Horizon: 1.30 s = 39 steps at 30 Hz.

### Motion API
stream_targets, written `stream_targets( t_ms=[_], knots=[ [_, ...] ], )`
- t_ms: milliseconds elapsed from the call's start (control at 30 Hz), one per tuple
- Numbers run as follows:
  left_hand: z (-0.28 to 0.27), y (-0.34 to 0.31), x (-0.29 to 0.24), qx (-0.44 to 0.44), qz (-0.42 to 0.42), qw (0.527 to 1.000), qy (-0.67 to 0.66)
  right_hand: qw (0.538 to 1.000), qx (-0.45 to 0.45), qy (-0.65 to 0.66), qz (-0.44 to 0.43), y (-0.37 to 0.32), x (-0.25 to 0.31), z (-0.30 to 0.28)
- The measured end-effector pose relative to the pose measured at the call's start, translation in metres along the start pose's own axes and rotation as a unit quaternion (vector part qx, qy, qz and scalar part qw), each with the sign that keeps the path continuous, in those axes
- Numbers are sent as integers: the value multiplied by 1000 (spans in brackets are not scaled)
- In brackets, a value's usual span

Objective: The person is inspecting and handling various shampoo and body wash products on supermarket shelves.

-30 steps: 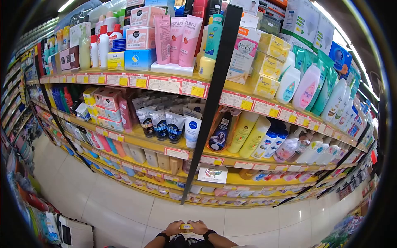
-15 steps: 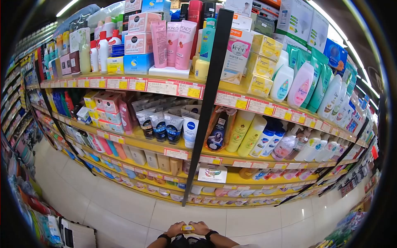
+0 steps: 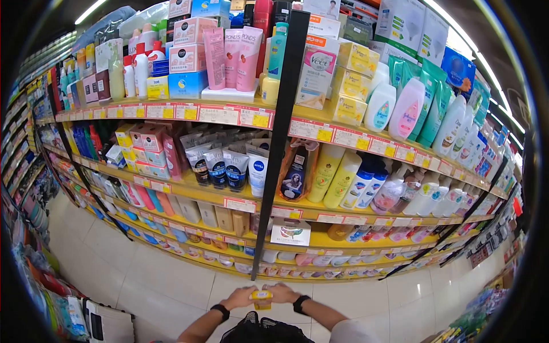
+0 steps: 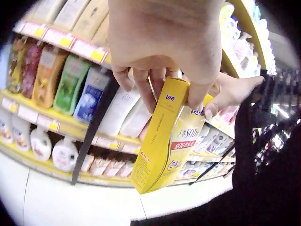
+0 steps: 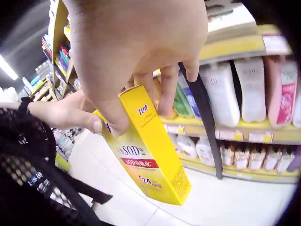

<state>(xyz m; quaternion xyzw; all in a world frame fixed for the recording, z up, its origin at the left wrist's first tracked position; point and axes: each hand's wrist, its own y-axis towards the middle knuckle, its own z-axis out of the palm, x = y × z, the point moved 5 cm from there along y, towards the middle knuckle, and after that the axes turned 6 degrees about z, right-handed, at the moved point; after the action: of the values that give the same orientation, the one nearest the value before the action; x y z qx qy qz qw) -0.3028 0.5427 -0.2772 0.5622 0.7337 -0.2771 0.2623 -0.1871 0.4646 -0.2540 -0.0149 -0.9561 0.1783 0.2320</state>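
Note:
Both hands hold a yellow carton (image 3: 262, 298) printed "SOD" out in front of the body, above the floor. In the left wrist view the left hand (image 4: 164, 42) pinches the carton's upper end, thumb on the printed front and fingers behind. From the other side the right hand (image 5: 136, 42) grips the same end, its thumb also on the front. The carton (image 5: 153, 150) hangs tilted below the fingers, its lid end up and closed. Seen from the head, left hand (image 3: 240, 298) and right hand (image 3: 281, 293) flank the box.
Long shelves (image 3: 229, 200) of toiletries run across the front, split by a black upright post (image 3: 280, 126). Pink tubes (image 3: 247, 60) and Johnson's bottles (image 3: 407, 108) stand on an upper shelf. A pale case (image 3: 108, 321) and packed goods sit at lower left. Tiled floor (image 3: 166, 274) lies below.
The hands and the yellow carton have moved forward, away from the body, and more of the carton and forearms shows. The head view has shifted slightly.

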Motion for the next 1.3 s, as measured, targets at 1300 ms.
stream_targets(
  t_ms=[1300],
  knots=[
    [-545, 69, -495, -277, 302, 745, 526, 863, -455, -203, -85, -210, 201, -645]
  ],
)
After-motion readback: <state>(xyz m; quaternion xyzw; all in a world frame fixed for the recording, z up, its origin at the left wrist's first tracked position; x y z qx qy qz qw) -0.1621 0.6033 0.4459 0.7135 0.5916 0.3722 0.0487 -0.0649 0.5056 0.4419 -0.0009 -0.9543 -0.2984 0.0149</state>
